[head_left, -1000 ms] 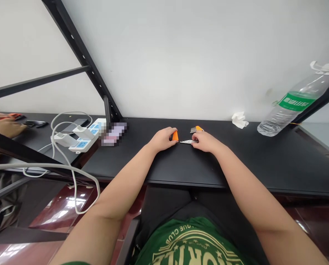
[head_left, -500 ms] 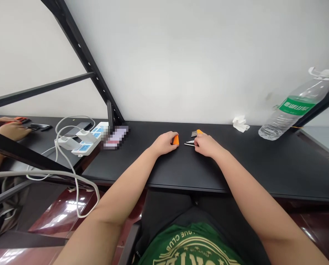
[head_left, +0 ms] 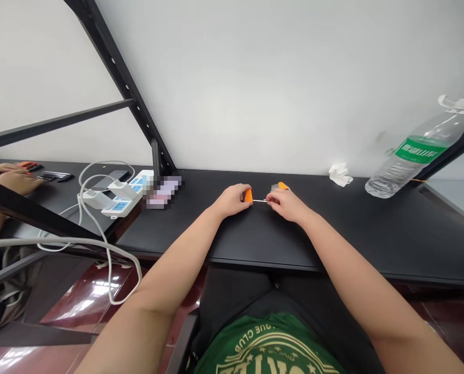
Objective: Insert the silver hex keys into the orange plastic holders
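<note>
My left hand is closed round a small orange and black holder resting at the middle of the black table. Between thumb and fingertips, my right hand pinches a thin metal rod, perhaps a hex key. Its far end meets the edge of the orange holder; whether it is inside cannot be seen. Just beyond my right fingers lies a second orange piece with several thin metal rods beside it, partly hidden by that hand.
A tilted clear bottle and crumpled tissue are at the right back. To the left are a power strip with white cables, a blurred-out item and a black metal frame. A co-worker's hands are at far left.
My right hand has shifted slightly left, bringing the rod's end up to the orange holder. The gap between them has closed. My left hand stays in place.
</note>
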Demonstrator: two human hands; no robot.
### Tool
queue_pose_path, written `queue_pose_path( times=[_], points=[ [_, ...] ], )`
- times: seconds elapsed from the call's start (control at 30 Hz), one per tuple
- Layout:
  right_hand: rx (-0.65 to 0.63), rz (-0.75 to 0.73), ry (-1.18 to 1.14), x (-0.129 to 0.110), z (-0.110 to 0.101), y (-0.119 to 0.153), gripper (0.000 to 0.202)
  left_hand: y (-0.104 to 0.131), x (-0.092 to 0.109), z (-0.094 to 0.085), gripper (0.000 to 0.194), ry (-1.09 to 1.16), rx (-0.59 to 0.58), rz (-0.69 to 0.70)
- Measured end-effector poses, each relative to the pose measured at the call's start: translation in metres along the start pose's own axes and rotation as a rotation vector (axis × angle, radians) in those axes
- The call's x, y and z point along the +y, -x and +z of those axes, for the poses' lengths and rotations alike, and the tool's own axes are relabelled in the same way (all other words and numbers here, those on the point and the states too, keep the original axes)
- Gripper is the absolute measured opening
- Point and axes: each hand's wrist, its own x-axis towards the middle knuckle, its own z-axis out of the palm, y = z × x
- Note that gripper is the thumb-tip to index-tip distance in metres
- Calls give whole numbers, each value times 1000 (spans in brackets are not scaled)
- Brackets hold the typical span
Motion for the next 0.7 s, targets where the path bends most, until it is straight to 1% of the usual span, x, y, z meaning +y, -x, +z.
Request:
queue_pose_path(
  times=[0.17, 0.3, 0.37, 0.43, 0.53, 0.57, 0.6, 0.63, 0.7],
  points=[
    [32, -94, 16, -3, -2, 1, 20, 2, 1, -1, 48, 39, 2, -14],
    [16, -100, -7, -4, -3, 1, 22, 3, 5, 0, 48, 63, -8, -11],
    [23, -66, -57, -8, 1, 0, 19, 3, 8, 0, 48, 71, -8, 2],
    [37, 6, -178, -14, 8, -1, 14, 3, 14, 0, 44, 66, -5, 39],
    [-5, 113, -439, -20, 18, -4, 20, 3, 21, 0, 34, 33, -11, 108],
    [-9, 138, -484, -20, 18, -5, 22, 3, 22, 0, 33, 25, -16, 110],
    [9, 154, -473, -18, 17, -5, 21, 4, 22, 0, 34, 20, -20, 99],
    [44, 163, -401, -15, 13, -4, 18, 4, 21, 0, 36, 17, -24, 81],
    [108, 174, -137, -5, 3, -1, 10, 4, 18, 1, 41, 16, -36, 42]
  ],
)
